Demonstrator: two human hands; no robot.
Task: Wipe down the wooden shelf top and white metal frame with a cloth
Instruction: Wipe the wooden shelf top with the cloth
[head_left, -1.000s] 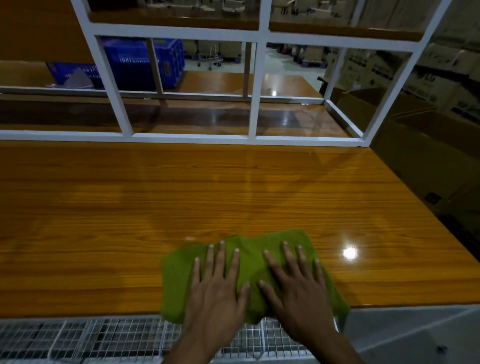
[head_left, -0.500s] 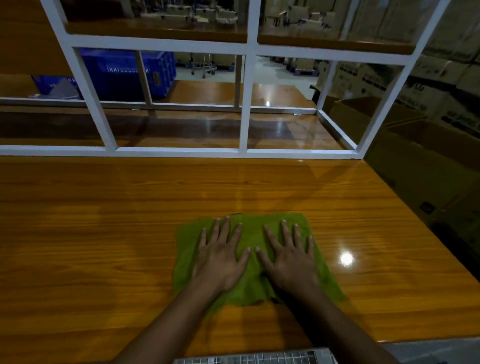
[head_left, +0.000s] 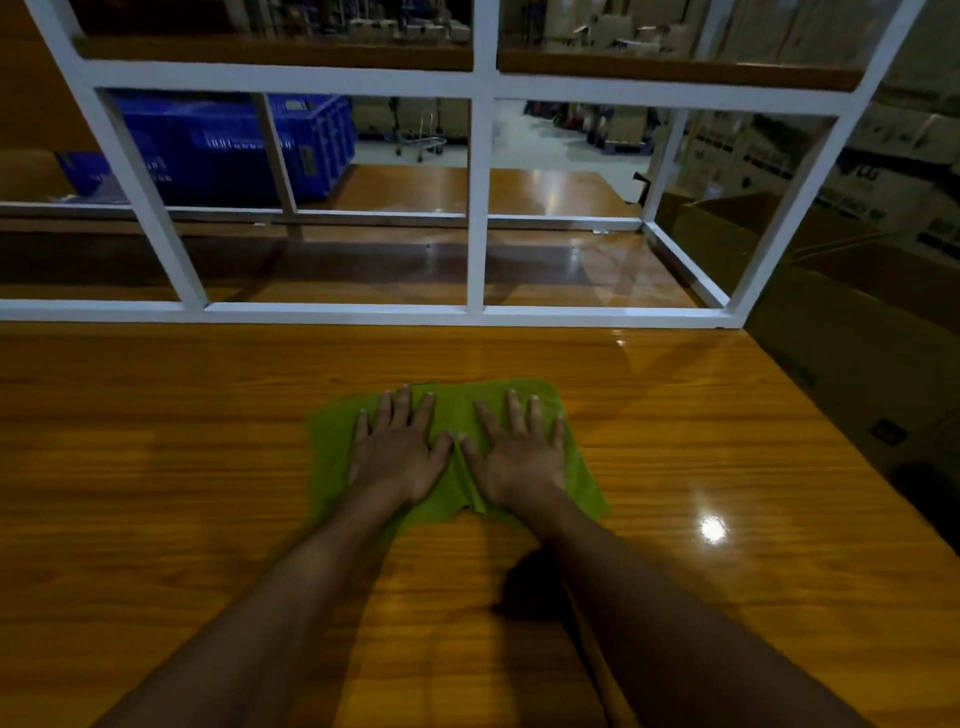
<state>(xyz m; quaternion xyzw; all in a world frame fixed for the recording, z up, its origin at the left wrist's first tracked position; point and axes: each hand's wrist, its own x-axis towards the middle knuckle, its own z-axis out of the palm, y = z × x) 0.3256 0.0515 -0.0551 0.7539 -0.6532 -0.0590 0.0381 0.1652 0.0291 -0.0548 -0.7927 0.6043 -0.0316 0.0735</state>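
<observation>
Right now your grip is no grip at all: your left hand (head_left: 397, 452) and right hand (head_left: 519, 454) lie flat, side by side on the green cloth (head_left: 454, 410), fingers straight and slightly spread, thumbs nearly meeting, pressing it down with nothing curled round it. The cloth sits spread on the wooden shelf top (head_left: 156, 467), about mid-width, its far edge just past your fingertips. What matters next is the white metal frame (head_left: 337, 313). Its bottom rail lies straight ahead of your fingers, running left to right across your reach, with a band of bare wood between it and the cloth. Neither hand is nearer; the middle upright lines up roughly with the gap between them. Both forearms reach forward, nearly parallel, so I'd judge a push straight ahead carries the cloth to the rail.
</observation>
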